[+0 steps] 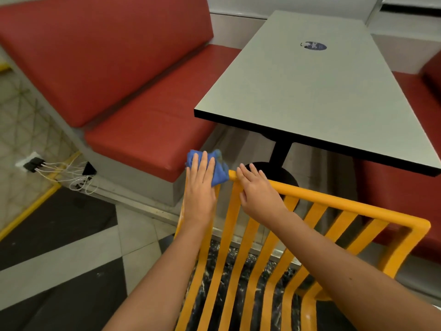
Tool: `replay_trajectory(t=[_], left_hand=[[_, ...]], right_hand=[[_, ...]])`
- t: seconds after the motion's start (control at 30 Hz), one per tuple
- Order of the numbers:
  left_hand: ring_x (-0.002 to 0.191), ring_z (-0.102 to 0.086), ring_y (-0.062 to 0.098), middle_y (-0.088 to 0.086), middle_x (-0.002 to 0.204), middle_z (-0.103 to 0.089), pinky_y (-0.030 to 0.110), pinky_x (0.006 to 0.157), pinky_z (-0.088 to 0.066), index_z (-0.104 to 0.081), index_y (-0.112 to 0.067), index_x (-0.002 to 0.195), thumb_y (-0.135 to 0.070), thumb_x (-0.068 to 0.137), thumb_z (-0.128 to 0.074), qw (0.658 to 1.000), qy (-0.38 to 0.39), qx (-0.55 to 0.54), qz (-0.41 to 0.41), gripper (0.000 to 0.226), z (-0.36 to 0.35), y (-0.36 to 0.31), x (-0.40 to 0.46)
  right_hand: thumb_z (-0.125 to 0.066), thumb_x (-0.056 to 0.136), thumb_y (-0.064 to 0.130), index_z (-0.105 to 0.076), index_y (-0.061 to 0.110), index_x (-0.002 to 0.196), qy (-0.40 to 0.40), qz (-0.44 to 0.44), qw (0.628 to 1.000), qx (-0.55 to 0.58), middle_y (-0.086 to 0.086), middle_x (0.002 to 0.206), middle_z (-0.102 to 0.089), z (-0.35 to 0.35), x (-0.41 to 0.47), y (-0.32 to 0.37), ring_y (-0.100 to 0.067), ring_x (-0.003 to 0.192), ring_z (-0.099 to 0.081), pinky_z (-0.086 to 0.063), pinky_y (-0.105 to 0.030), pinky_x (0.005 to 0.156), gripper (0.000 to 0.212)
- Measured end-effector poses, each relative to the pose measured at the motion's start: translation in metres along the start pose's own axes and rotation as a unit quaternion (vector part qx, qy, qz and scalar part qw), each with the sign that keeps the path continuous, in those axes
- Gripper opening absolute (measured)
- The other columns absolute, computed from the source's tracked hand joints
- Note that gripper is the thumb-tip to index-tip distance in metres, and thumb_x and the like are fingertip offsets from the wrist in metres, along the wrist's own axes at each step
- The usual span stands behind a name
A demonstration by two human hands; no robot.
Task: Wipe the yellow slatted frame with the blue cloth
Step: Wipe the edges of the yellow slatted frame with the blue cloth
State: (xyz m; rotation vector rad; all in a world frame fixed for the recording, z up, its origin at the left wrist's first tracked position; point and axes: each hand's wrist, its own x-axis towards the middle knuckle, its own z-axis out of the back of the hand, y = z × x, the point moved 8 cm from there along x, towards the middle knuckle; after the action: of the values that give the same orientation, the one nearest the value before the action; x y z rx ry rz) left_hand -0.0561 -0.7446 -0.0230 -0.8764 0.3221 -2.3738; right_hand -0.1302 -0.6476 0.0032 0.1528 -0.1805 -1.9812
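Observation:
The yellow slatted frame (338, 204) fills the lower middle of the head view, its top rail running from centre to the right corner. A crumpled blue cloth (220, 172) covers the frame's top left corner. My left hand (200, 187) lies flat on the cloth with fingers stretched out, pressing it against the corner. Just to the right, my right hand (256, 192) rests on the top rail beside the cloth, fingers curled loosely over the rail and the uppermost slats.
A grey table (310, 91) on a black pedestal (280, 154) stands right behind the frame. Red padded benches (148, 130) flank it left and right. White cables and black plugs (35, 163) lie on the floor at left.

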Motion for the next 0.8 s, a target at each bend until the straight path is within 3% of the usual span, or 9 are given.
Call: replay_trajectory(t=[0.1,0.17,0.23,0.4,0.47,0.53,0.6,0.7,0.8], left_hand=[[0.137,-0.022,0.034,0.018,0.144,-0.038,0.051,0.108,-0.015,-0.042,0.000,0.135,0.007,0.075,-0.052,0.999,-0.009,-0.012,0.042,0.061,-0.002,-0.002,0.001],[0.138,-0.017,0.032,0.017,0.147,-0.034,0.050,0.108,-0.010,-0.037,0.000,0.138,0.014,0.076,-0.052,0.998,-0.017,-0.029,0.058,0.065,-0.001,-0.004,0.001],[0.141,-0.011,0.026,0.011,0.152,-0.023,0.042,0.112,-0.008,-0.028,-0.002,0.142,0.017,0.080,-0.052,0.994,-0.021,-0.055,0.089,0.069,0.002,-0.002,-0.001],[0.144,-0.007,0.022,0.006,0.156,-0.005,0.039,0.117,-0.015,-0.015,-0.004,0.146,-0.003,0.090,-0.051,0.988,0.016,-0.115,0.098,0.067,0.009,0.001,-0.011],[0.143,0.002,0.016,0.002,0.155,0.005,0.026,0.117,-0.005,-0.013,-0.006,0.147,-0.011,0.090,-0.056,0.993,0.025,-0.061,0.095,0.071,0.014,0.006,-0.022],[0.142,0.013,0.011,0.000,0.154,0.011,0.030,0.115,0.002,-0.012,-0.009,0.147,-0.023,0.091,-0.055,0.994,0.031,-0.026,0.098,0.072,0.020,0.013,-0.041],[0.141,0.017,0.008,-0.002,0.154,0.014,0.036,0.116,-0.002,-0.011,-0.012,0.147,-0.028,0.094,-0.049,0.990,0.040,-0.014,0.136,0.066,0.023,0.029,-0.070],[0.142,0.013,0.010,-0.003,0.155,0.013,0.041,0.117,-0.011,-0.012,-0.014,0.147,-0.029,0.096,-0.042,0.975,0.062,-0.013,0.212,0.061,0.024,0.054,-0.119],[0.141,0.010,0.007,-0.009,0.152,0.011,0.038,0.117,-0.012,-0.004,-0.021,0.145,-0.031,0.097,-0.040,0.962,0.090,-0.045,0.255,0.061,0.022,0.065,-0.144]], right_hand=[[-0.032,0.101,0.021,-0.019,0.009,0.149,-0.027,-0.023,0.993,0.109,-0.012,0.153,-0.030,0.006,0.010,0.001,-0.026,0.143,-0.021,-0.016,-0.035,0.117,0.051],[-0.034,0.101,0.026,-0.025,0.009,0.147,-0.054,-0.048,0.974,0.215,-0.017,0.134,-0.053,0.014,0.019,0.004,-0.027,0.125,-0.048,-0.036,-0.033,0.103,0.050],[-0.039,0.100,0.031,-0.027,0.009,0.146,-0.050,-0.065,0.960,0.266,-0.017,0.122,-0.061,0.016,0.033,0.010,-0.026,0.113,-0.057,-0.044,-0.031,0.091,0.053],[-0.050,0.096,0.017,-0.033,0.005,0.143,-0.027,-0.069,0.975,0.209,-0.016,0.137,-0.049,0.007,0.062,0.021,-0.028,0.127,-0.044,-0.034,-0.030,0.103,0.051],[-0.048,0.094,0.006,-0.037,0.006,0.141,-0.057,-0.053,0.977,0.198,-0.016,0.132,-0.050,0.010,0.065,0.026,-0.028,0.122,-0.046,-0.034,-0.027,0.098,0.048],[-0.043,0.091,-0.004,-0.039,0.009,0.141,-0.094,-0.007,0.975,0.201,-0.015,0.126,-0.049,0.016,0.064,0.041,-0.027,0.115,-0.048,-0.036,-0.026,0.091,0.052],[-0.041,0.089,-0.008,-0.043,0.013,0.139,-0.110,0.050,0.974,0.193,-0.015,0.124,-0.046,0.017,0.063,0.059,-0.029,0.110,-0.048,-0.038,-0.029,0.088,0.054],[-0.049,0.088,-0.002,-0.057,0.013,0.119,-0.131,0.115,0.977,0.127,-0.018,0.122,-0.048,0.016,0.061,0.078,-0.038,0.100,-0.050,-0.045,-0.046,0.083,0.035],[-0.060,0.066,-0.012,-0.057,0.005,0.085,-0.180,0.163,0.970,-0.001,-0.020,0.112,-0.054,0.011,0.059,0.084,-0.037,0.072,-0.055,-0.045,-0.037,0.055,0.025]])
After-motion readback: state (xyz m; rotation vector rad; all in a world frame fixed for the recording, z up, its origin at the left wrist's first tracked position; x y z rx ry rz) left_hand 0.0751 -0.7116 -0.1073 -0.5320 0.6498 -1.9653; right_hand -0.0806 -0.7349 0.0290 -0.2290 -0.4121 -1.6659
